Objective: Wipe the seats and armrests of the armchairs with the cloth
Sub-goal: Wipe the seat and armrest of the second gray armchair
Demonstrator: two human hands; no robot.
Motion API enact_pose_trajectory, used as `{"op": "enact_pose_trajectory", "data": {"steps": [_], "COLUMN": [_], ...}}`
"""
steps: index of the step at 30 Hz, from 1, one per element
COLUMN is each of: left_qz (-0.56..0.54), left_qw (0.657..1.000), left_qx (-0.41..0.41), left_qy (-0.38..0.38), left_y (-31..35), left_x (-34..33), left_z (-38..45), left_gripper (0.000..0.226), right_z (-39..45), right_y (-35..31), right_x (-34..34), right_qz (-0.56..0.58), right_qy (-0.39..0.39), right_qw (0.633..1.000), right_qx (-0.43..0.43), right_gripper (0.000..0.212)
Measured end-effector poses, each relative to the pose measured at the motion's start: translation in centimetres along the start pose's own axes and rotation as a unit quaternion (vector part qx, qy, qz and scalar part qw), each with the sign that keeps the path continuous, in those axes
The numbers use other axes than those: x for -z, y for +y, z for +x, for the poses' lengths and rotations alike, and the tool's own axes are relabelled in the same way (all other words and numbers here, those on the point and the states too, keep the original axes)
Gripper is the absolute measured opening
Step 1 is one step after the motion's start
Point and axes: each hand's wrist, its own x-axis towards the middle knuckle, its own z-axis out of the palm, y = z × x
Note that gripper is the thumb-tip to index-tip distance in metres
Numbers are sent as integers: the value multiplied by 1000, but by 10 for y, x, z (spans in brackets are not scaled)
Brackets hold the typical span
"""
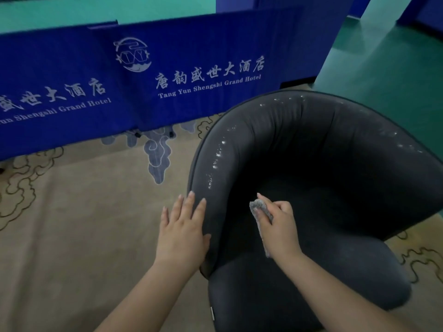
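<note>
Grey, limp woven cloth [261,213] bunches lightly in the right hand [278,226]; left hand [183,226] lies spread, steadying the dark padded armchair's [311,144] yielding armrest [208,188].

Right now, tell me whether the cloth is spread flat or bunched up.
Bunched up. The cloth is gripped in the right hand, a crumpled end poking past the fingers, over the armchair seat.
</note>
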Motion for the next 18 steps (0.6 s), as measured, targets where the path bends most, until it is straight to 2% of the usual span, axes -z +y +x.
{"op": "enact_pose_trajectory", "data": {"steps": [5, 13, 18], "left_qz": [-56, -110, -168], "left_qw": [998, 991, 980], "left_qx": [18, 44, 12], "left_qy": [-23, -64, -104], "left_y": [-20, -31, -48], "left_x": [17, 6, 1], "left_z": [17, 44, 69], "left_gripper": [85, 92, 98], "right_z": [0, 25, 42], "right_y": [-20, -20, -26], "right_x": [-2, -10, -41], "right_qz": [8, 15, 33], "right_qy": [3, -6, 2], "right_qw": [1000, 1000, 999], "right_qx": [-4, -15, -32], "right_gripper": [38, 39, 41]}}
